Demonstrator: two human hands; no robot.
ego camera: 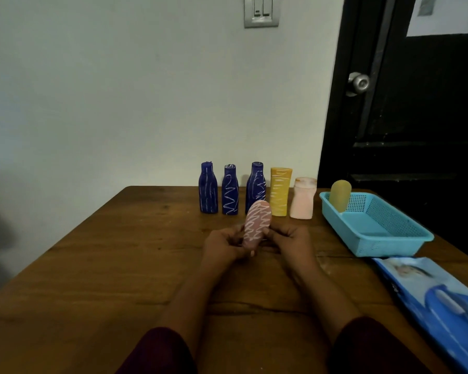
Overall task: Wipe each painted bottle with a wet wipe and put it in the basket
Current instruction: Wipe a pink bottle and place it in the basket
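Over the bench (92, 265), left hand (222, 247) and right hand (287, 241) clasp the pink bottle (257, 222), apparently nothing else; wiping awaits the wipe pack (430, 292).

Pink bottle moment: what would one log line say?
pink bottle | gripped by left hand and right hand | basket: one yellow bottle | five bottles waiting

A dark brown wooden table (92, 265) fills the lower view, its far edge against a plain pale wall (119, 90). High on the wall sits a grey switch plate (261, 10). Beyond the table's far right corner stands a black door (416, 117) with a round metal knob (359, 83) and a white paper sheet (449, 14) near its top. The light is dim and even.
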